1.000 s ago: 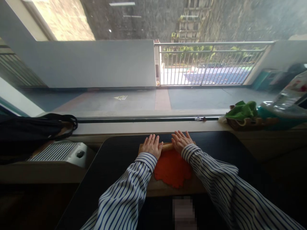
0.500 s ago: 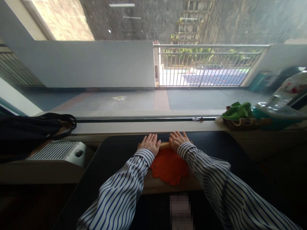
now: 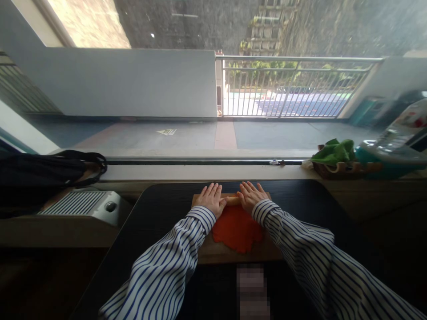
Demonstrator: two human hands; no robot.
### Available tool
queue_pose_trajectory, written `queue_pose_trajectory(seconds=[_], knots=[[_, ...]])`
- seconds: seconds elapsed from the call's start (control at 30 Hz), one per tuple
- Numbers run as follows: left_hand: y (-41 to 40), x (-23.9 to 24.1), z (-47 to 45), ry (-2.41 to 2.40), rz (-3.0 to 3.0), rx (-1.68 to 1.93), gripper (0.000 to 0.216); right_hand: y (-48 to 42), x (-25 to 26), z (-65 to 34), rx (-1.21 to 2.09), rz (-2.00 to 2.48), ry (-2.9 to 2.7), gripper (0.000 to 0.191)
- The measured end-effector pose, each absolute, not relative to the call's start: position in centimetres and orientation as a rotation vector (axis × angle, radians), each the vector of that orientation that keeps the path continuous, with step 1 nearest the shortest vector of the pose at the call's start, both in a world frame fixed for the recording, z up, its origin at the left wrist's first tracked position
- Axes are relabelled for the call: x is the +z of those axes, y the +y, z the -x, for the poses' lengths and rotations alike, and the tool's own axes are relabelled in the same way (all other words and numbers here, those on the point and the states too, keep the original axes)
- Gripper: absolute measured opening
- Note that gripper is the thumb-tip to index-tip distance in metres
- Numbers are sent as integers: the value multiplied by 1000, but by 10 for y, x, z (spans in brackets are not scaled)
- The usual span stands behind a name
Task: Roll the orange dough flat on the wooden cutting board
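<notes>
A pale wooden rolling pin (image 3: 232, 201) lies crosswise over the far part of a flattened sheet of orange dough-like material (image 3: 237, 229). My left hand (image 3: 211, 198) rests palm down on the pin's left part, its fingers stretched forward. On the pin's right part lies my right hand (image 3: 251, 196), also flat with extended fingers. Only the middle of the pin shows between the hands; its ends are covered. Beneath the uneven-edged orange sheet is a wooden board (image 3: 213, 255), whose far corners show beyond my hands.
The board sits on a black table (image 3: 160, 213) against a window sill (image 3: 187, 172). A white grilled unit (image 3: 90, 206) and a dark bag (image 3: 40, 171) are at left. On the right sill are a green cloth (image 3: 336, 152), a teal basin (image 3: 373, 155) and a clear plastic bottle (image 3: 400, 124).
The camera view has tilted slightly. Both hands remain flat on the rolling pin, a little nearer to me on the board, and more of the board's far edge shows.
</notes>
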State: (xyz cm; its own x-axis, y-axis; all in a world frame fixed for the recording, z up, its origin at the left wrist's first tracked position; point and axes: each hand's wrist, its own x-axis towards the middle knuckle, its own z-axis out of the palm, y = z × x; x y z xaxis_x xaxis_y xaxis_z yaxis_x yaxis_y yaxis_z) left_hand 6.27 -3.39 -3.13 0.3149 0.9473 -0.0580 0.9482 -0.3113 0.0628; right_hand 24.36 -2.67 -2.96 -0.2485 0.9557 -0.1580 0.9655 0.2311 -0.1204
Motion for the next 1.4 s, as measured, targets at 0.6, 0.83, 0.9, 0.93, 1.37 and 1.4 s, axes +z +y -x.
queue_pose_trajectory(seconds=[0.6,0.83,0.9,0.93,1.37,1.4], knots=[[11,-42,-60,1833,-2440,110,61,21,-27,-237,-403,-1854,2386,54],[-1,-42,-60,1813,-2406,46,63,5,-22,-237,-350,-1889,2400,58],[-6,-39,-60,1805,-2400,29,64,0,-21,-237,-350,-1890,2402,59],[-9,-37,-61,1797,-2400,19,64,-3,-21,-237,-348,-1894,2404,59],[-60,-39,-58,1683,-2562,76,64,-54,-35,-253,-299,-1843,2498,66],[-59,-39,-59,1688,-2553,72,64,-53,-35,-253,-295,-1843,2501,65]])
